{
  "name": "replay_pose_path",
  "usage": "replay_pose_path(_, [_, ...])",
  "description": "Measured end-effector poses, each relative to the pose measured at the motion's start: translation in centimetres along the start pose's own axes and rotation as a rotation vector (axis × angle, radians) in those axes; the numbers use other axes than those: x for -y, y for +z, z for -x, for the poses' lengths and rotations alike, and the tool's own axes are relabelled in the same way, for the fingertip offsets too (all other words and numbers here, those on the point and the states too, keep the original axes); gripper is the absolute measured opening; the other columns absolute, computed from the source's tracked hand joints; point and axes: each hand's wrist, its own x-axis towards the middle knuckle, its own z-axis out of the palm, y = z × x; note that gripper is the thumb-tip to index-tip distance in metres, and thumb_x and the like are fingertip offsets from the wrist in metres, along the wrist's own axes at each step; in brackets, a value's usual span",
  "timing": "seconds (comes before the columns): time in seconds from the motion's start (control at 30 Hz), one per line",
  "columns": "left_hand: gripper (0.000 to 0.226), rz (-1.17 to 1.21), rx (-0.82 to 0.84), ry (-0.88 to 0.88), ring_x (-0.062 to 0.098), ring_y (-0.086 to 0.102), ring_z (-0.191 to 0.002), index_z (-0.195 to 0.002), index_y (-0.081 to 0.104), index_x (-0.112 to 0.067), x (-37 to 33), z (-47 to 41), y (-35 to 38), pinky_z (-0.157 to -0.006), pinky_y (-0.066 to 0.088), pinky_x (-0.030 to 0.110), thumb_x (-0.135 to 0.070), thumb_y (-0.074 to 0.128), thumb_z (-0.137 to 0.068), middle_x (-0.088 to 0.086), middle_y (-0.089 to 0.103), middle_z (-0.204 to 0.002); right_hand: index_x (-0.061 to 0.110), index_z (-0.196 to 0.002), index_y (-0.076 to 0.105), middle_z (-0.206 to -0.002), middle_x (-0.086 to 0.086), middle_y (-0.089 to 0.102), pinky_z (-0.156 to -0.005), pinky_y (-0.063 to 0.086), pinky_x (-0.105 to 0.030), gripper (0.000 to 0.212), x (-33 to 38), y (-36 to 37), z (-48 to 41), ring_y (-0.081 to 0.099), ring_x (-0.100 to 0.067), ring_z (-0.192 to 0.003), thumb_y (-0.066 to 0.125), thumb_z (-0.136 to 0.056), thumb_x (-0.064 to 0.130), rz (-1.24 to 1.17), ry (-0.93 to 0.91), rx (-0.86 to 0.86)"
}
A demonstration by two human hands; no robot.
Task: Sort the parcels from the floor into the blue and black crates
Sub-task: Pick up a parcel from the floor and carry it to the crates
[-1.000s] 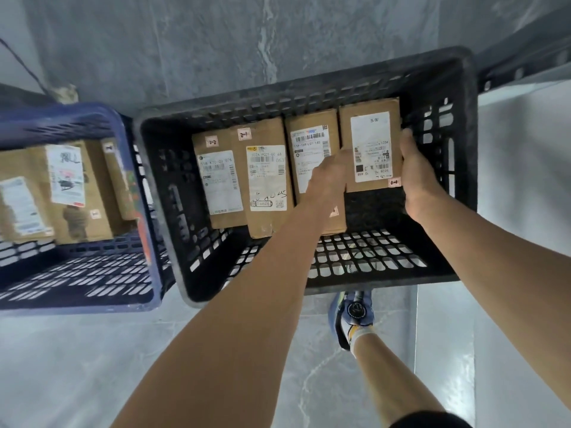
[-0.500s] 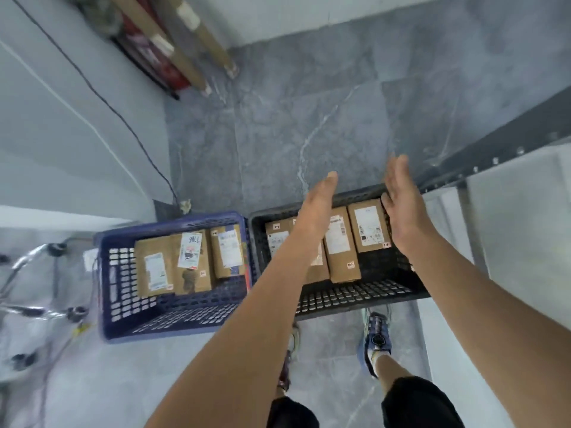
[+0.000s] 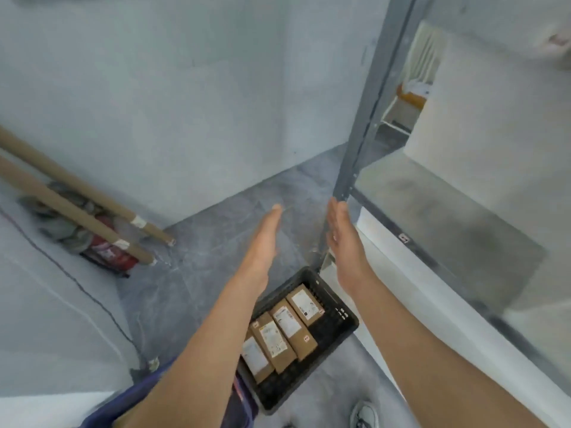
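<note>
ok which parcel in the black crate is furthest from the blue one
The end parcel at the row's upper right, nearest the black crate side wall.

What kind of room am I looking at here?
Probably a parcel storage or sorting room: labelled cardboard parcels in a black crate on a grey floor, beside metal shelving and a fire extinguisher.

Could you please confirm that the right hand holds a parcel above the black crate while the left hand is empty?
Not quite: in the head view the right hand holds nothing and is open. It is above the black crate, and the left hand is empty too; the parcels stand inside the crate.
</note>
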Motion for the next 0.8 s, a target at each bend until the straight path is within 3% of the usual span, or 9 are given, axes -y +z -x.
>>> replay_pose_path(0.03, [0.069, -0.014, 0.031, 0.026, 0.01, 0.044, -0.139, -0.153, 0.044, -0.031, -1.2, 1.0, 1.0, -0.122, 0.03, 0.047, -0.071, 0.043, -0.097, -0.01, 0.045, -0.156, 0.035, -0.157, 0.038, -0.139, 0.024, 0.053, -0.069, 0.044, 0.001, 0.067, 1.6, -0.5, 1.3, 0.055, 0.02, -0.104, 0.032, -0.1, 0.068, -0.001, -0.014, -0.017])
replay_pose_path(0.1, [0.079, -0.035, 0.098, 0.061, 0.011, 0.045, -0.14, -0.153, 0.046, -0.032, -3.1, 3.1, 3.3, -0.122, 0.03, 0.049, -0.079, 0.046, -0.089, -0.009, 0.046, -0.156, 0.037, -0.143, 0.05, -0.12, 0.036, 0.062, -0.07, 0.044, 0.003, 0.045, 4.5, -2.0, 3.6, 0.058, 0.026, -0.095, 0.029, -0.108, 0.057, 0.012, -0.079, -0.087])
replay_pose_path(0.13, [0.081, -0.04, 0.133, 0.076, 0.012, 0.046, -0.139, -0.151, 0.049, -0.032, -4.0, 4.1, 4.7, -0.121, 0.03, 0.049, -0.081, 0.048, -0.086, -0.009, 0.049, -0.154, 0.039, -0.135, 0.054, -0.114, 0.04, 0.066, -0.077, 0.044, 0.002, 0.039, 6.0, -2.8, 4.8, 0.059, 0.027, -0.098, 0.028, -0.11, 0.053, 0.019, -0.113, -0.111])
replay_pose_path(0.2, [0.066, -0.051, 0.231, 0.114, 0.01, 0.054, -0.127, -0.141, 0.057, -0.03, -5.3, 6.3, 7.8, -0.116, 0.038, 0.045, -0.074, 0.047, -0.093, -0.01, 0.059, -0.14, 0.037, -0.15, 0.049, -0.147, 0.03, 0.055, -0.111, 0.038, -0.014, 0.056, 8.3, -4.8, 7.4, 0.049, 0.011, -0.136, 0.033, -0.103, 0.063, 0.036, -0.153, -0.176])
replay_pose_path(0.27, [0.054, -0.063, 0.315, 0.167, 0.007, 0.055, -0.125, -0.138, 0.058, -0.029, -6.2, 8.6, 11.4, -0.113, 0.041, 0.044, -0.065, 0.045, -0.1, -0.012, 0.061, -0.135, 0.037, -0.162, 0.033, -0.168, 0.017, 0.032, -0.129, 0.022, -0.037, 0.084, 10.6, -7.0, 10.3, 0.03, -0.005, -0.154, 0.036, -0.089, 0.078, 0.023, -0.197, -0.27])
replay_pose_path(0.4, [0.053, -0.12, 0.483, 0.245, 0.005, 0.05, -0.13, -0.146, 0.051, -0.03, -6.6, 13.9, 18.5, -0.112, 0.04, 0.044, -0.06, 0.039, -0.103, -0.016, 0.056, -0.139, 0.04, -0.163, 0.031, -0.169, 0.019, 0.029, -0.131, 0.019, -0.044, 0.088, 13.6, -12.5, 16.8, 0.027, -0.005, -0.156, 0.038, -0.089, 0.087, 0.012, -0.318, -0.415])
replay_pose_path(0.5, [0.057, -0.157, 0.618, 0.274, 0.006, 0.05, -0.133, -0.151, 0.047, -0.029, -5.6, 19.1, 23.7, -0.11, 0.042, 0.044, -0.059, 0.038, -0.104, -0.015, 0.051, -0.149, 0.037, -0.164, 0.032, -0.168, 0.021, 0.03, -0.131, 0.02, -0.041, 0.081, 14.7, -17.1, 22.9, 0.027, -0.001, -0.155, 0.035, -0.094, 0.078, 0.0, -0.405, -0.532])
replay_pose_path(0.8, [0.054, -0.268, 1.018, 0.249, 0.008, 0.05, -0.134, -0.146, 0.052, -0.029, 2.7, 39.7, 36.1, -0.111, 0.042, 0.046, -0.06, 0.038, -0.103, -0.015, 0.054, -0.145, 0.038, -0.163, 0.033, -0.168, 0.02, 0.031, -0.131, 0.018, -0.046, 0.069, 11.9, -28.6, 46.9, 0.028, -0.001, -0.154, 0.033, -0.103, 0.073, -0.076, -0.478, -0.946])
